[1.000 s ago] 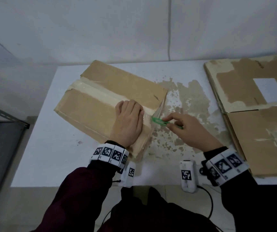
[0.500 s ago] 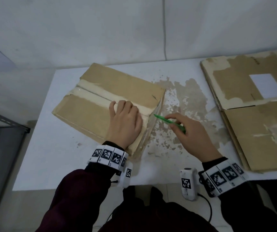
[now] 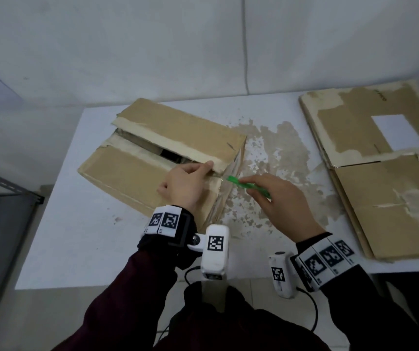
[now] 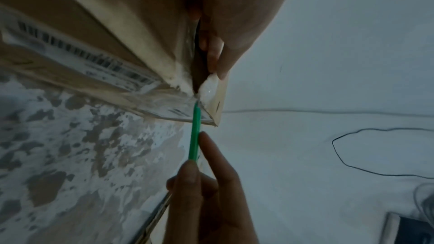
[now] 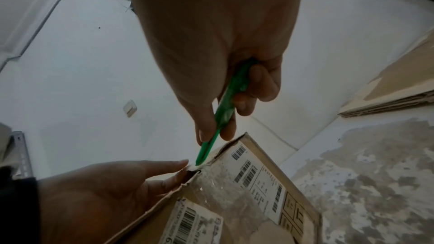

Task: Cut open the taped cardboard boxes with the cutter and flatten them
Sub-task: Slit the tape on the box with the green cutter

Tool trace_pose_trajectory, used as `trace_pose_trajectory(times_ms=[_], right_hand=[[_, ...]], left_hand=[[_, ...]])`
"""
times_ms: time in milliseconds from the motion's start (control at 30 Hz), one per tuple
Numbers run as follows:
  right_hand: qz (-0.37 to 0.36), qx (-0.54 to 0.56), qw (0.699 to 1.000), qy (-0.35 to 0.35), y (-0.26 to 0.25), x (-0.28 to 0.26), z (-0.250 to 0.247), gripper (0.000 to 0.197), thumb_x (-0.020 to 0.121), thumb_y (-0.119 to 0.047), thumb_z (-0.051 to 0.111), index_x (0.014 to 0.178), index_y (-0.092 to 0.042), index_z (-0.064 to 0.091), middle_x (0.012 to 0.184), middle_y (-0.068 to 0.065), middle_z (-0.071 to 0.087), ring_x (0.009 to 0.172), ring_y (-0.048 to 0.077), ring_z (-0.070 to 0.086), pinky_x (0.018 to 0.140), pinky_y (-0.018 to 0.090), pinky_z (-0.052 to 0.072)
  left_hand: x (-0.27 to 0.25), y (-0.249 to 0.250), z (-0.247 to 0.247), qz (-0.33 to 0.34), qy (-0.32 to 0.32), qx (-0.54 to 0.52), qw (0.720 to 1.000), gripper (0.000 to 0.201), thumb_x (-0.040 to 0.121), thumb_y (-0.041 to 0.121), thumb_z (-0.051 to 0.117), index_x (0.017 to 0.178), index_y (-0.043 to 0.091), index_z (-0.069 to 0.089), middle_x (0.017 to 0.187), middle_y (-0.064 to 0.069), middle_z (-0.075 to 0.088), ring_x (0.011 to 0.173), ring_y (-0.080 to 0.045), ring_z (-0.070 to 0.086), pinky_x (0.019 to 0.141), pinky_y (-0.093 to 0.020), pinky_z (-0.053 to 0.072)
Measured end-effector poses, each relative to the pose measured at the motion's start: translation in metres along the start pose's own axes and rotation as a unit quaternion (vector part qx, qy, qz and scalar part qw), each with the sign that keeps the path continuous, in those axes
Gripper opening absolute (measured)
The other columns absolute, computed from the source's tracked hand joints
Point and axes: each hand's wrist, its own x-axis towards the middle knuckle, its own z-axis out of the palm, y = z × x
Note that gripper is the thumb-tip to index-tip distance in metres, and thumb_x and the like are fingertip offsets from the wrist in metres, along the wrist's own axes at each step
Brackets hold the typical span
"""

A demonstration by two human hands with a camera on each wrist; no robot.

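Observation:
A brown cardboard box (image 3: 132, 173) lies on the white table, its top seam parted into a dark gap between taped flap edges. My left hand (image 3: 188, 183) grips the near flap at the seam's right end, thumb on top, fingers (image 4: 213, 57) hooked into the gap. My right hand (image 3: 279, 206) pinches a green cutter (image 3: 249, 186), whose tip touches the tape at the box's right top edge, just beyond my left index finger. The right wrist view shows the cutter (image 5: 225, 108) pointing down at the torn corner above the labelled, taped end face (image 5: 246, 201).
A stack of flattened cardboard (image 3: 380, 186) lies at the table's right side. The table top (image 3: 76, 236) has brown peeled patches (image 3: 279, 153) right of the box. A metal shelf frame (image 3: 0, 193) stands to the left, and a wall runs behind.
My left hand went from lying flat on the box top to hooking its fingers into the seam. The seam has parted into a gap. The cutter tip moved up to the seam's right end.

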Motion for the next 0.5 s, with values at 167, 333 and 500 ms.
trace_pose_trajectory(times_ms=[167,333,500], right_hand=[[-0.002,-0.045,0.999,0.014,-0.002,0.005,0.004,0.024,0.093,-0.025,0.054,0.115,-0.032,0.063,0.083,-0.006,0.06,0.065,0.012,0.052,0.051,0.025,0.041],[0.004,-0.052,0.999,0.014,-0.002,0.009,-0.001,0.023,0.095,-0.026,0.052,0.114,-0.031,0.065,0.078,-0.009,0.054,0.06,0.011,0.047,0.047,0.018,0.029],[-0.009,-0.044,0.999,-0.005,-0.004,0.011,-0.006,0.024,0.094,-0.026,0.053,0.113,-0.032,0.065,0.08,-0.011,0.056,0.063,0.009,0.048,0.048,0.018,0.029]], left_hand=[[0.005,-0.006,0.002,-0.007,-0.01,-0.018,1.0,0.027,0.071,0.052,0.073,0.059,0.029,0.068,0.074,0.012,0.065,0.115,-0.023,0.035,0.107,-0.042,0.026],[0.006,-0.01,0.006,0.027,-0.014,-0.001,1.0,0.029,0.075,0.055,0.068,0.063,0.029,0.065,0.072,0.012,0.061,0.112,-0.021,0.044,0.103,-0.044,0.025],[0.004,-0.01,0.007,0.027,0.014,0.036,0.999,0.025,0.081,0.055,0.064,0.073,0.031,0.065,0.083,0.01,0.062,0.107,-0.019,0.03,0.096,-0.038,0.023]])
